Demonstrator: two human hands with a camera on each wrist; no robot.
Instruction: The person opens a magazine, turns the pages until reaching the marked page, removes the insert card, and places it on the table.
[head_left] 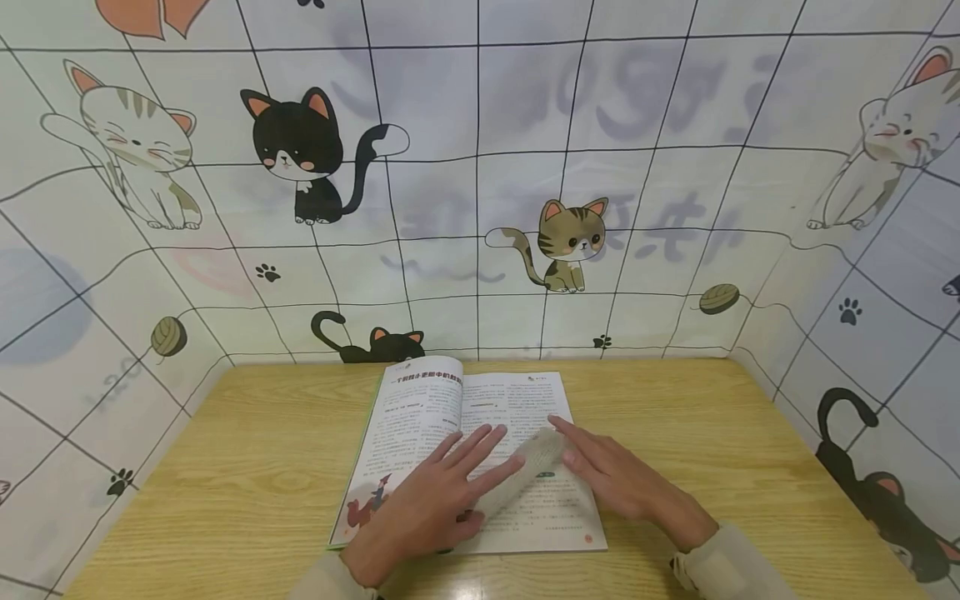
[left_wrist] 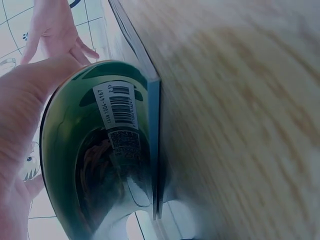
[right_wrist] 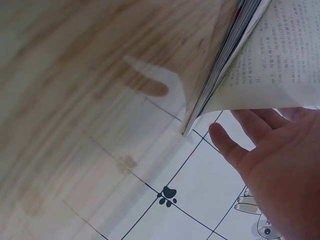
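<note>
An open magazine [head_left: 408, 429] with printed text lies on the wooden table, a small red and blue picture low on its left page. Over its middle is my left hand [head_left: 438, 500], fingers spread and fairly straight. A blurred, raised page [head_left: 542, 450] slants between the two hands. My right hand [head_left: 626, 479] is at the right side, its fingertips at that page. In the right wrist view, the fingers pass behind a curved page [right_wrist: 285, 65], and the thumb stays apart from the paper. The left wrist view shows the bowed green back cover [left_wrist: 65, 145] with a barcode [left_wrist: 120, 105].
The pale wooden table [head_left: 262, 450] extends on both sides of the magazine. White cloth walls [head_left: 450, 192] printed with black grid lines, cartoon cats and paw prints enclose the table at the back, left and right.
</note>
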